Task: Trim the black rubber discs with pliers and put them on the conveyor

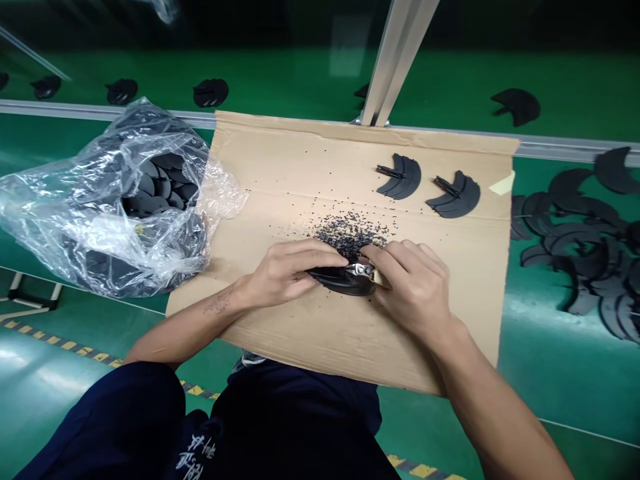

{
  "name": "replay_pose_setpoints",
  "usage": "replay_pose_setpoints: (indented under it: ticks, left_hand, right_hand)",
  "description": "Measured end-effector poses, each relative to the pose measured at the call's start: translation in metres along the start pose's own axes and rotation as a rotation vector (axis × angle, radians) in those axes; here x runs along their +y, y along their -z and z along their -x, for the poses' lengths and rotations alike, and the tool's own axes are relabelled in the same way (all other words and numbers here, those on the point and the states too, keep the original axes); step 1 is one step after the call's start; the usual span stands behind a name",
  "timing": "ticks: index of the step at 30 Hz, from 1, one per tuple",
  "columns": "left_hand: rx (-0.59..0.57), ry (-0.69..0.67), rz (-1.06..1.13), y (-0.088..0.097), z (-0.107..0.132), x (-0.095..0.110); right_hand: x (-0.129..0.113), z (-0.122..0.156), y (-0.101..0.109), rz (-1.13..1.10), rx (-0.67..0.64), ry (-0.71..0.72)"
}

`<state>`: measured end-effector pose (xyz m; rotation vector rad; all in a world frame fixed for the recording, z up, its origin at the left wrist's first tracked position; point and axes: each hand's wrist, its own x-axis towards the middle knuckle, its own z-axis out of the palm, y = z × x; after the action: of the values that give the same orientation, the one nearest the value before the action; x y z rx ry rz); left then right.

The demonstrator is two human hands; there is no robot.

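Black curved part (345, 281) held over cardboard (280, 333), a small metal tool (361, 269) at its right end

Seen from the worker's own viewpoint, the left hand (293, 270) grips the part's left end, fingers stretched along the far edge. The right hand (413, 280) is closed around the tool, which looks like small cutters; whether its jaws touch the part cannot be told.

For a clean result, it would seem wise to keep the left pinch firm, seat the tool's head flush against the edge, and mind the left fingertips, which lie just beside the metal.

The part sits between the two hands, directly to the right of the left hand and near the right hand's fingertips. Just beyond it, dark scraps (345, 230) are scattered thickly. Farther off, towards the right, lie two crescent pieces (400, 177). A clear plastic bag (100, 200) of dark pieces rests at left; a loose pile of curved pieces (595, 247) lies on the green tabletop (540, 373) at right.
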<state>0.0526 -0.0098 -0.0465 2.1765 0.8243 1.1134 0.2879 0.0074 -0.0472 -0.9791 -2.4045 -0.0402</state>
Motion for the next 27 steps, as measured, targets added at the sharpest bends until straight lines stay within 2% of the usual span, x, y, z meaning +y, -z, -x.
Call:
replay_pose_setpoints:
  ticks: [20, 24, 27]
  left_hand:
    - [0.032, 0.02, 0.062, -0.0084, 0.0039, 0.0]
    - [0.05, 0.019, 0.076, -0.0081, 0.0029, 0.0013]
    - [0.073, 0.127, 0.093, -0.0088, 0.0032, 0.0022]
  right_hand:
    - [-0.0055, 0.0012, 0.0037, 0.084, 0.009, 0.018]
    - [-0.0052, 0.0037, 0.001, -0.097, -0.019, -0.057]
    - [-0.0014, 0.0049, -0.0035, -0.235, -0.03, -0.144]
